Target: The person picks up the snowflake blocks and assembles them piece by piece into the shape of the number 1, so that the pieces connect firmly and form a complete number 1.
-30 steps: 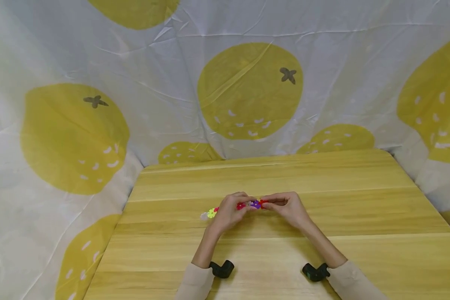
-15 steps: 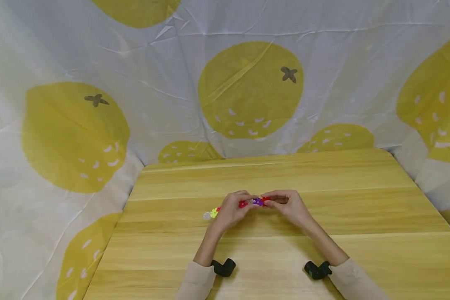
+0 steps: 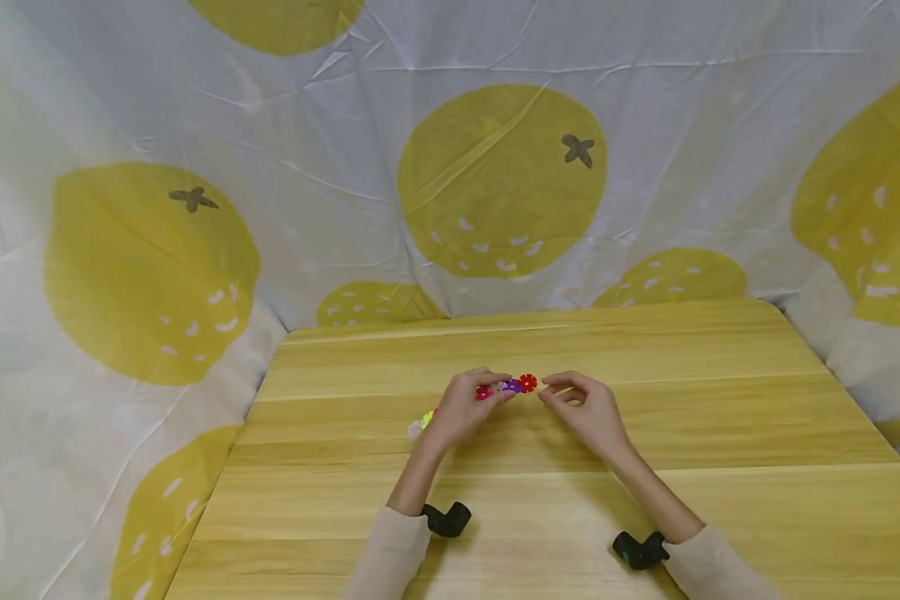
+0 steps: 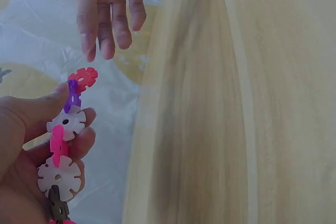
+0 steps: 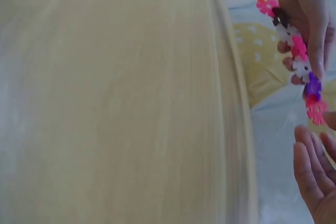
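Note:
A chain of notched plastic snowflake discs runs through my left hand, which pinches it between thumb and fingers. At its free end is a red disc, followed by a purple disc, a white disc, a pink disc, another white disc and a dark disc. A yellow disc shows past my left wrist in the head view. My right hand is just right of the red disc, holding nothing, its fingers loosely bent and a small gap away.
Under both hands lies a wooden table. Behind it hangs a white cloth with yellow fruit prints. Black wrist cameras stick out inward from both sleeves, low over the tabletop.
My right hand has let go of the red disc and drawn slightly right. My left hand has raised the chain's free end a little, away from me.

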The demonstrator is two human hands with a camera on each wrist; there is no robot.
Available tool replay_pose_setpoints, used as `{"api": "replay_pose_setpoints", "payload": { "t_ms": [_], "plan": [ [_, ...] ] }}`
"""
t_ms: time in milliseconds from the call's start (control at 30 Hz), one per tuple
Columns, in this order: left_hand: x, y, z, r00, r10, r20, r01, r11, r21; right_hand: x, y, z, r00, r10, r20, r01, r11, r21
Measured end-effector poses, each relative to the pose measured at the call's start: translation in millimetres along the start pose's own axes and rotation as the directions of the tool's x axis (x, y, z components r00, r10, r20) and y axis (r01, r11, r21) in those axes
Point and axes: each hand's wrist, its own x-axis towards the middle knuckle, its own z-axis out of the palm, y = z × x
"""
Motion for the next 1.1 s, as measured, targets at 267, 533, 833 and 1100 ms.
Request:
{"api": "replay_pose_setpoints", "payload": {
  "t_ms": [267, 533, 833, 1100],
  "plan": [
    [10.8, -1.6, 2.2, 1.0, -0.002, -0.022, 0.001, 0.999, -0.039, 1, -1, 21, 0.994, 0.009, 0.113, -0.037, 0.967, 0.252],
    [17.8, 0.2, 6.8, 0.997, -0.07, -0.032, 0.064, 0.985, -0.162, 3, -4, 36, 0.982, 0.049, 0.183, -0.091, 0.968, 0.233],
    [28.0, 3.9, 17.3, 0.96, -0.248, -0.132, 0.189, 0.918, -0.348, 6, -3, 47, 0.962, 0.09, 0.259, -0.158, 0.954, 0.253],
    [32.5, 0.7, 20.6, 0.93, -0.324, -0.173, 0.215, 0.862, -0.459, 7, -1, 51, 0.958, 0.102, 0.269, -0.171, 0.954, 0.245]
  ]
}}
